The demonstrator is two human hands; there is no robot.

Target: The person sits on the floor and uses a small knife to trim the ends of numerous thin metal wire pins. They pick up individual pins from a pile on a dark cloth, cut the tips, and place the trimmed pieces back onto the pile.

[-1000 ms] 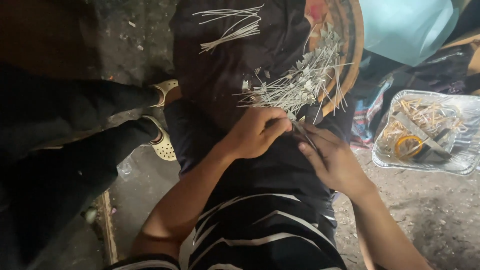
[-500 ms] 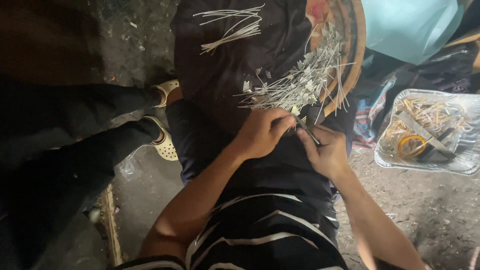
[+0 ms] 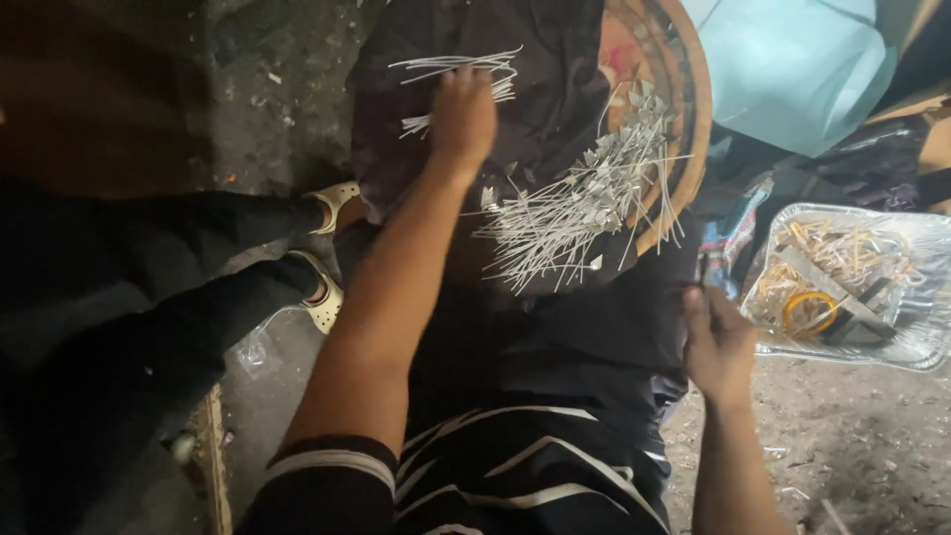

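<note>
Left hand [image 3: 464, 117]: top centre, fingers curled on small stick pile [image 3: 451, 74].
Right hand [image 3: 715, 342]: lower right, closed; contents unclear.
Tip: keep sticks aligned.

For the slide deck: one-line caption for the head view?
Left hand reaches onto small bundle of pale sticks on dark cloth; right hand rests beside foil tray.

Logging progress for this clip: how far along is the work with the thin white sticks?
Looks done: a small bunch of white sticks lies apart on the dark cloth. In hand: the left hand reaches onto that bunch; the right hand rests by the foil tray, contents unclear. Apparently left: the much larger pile of tipped sticks.
</note>
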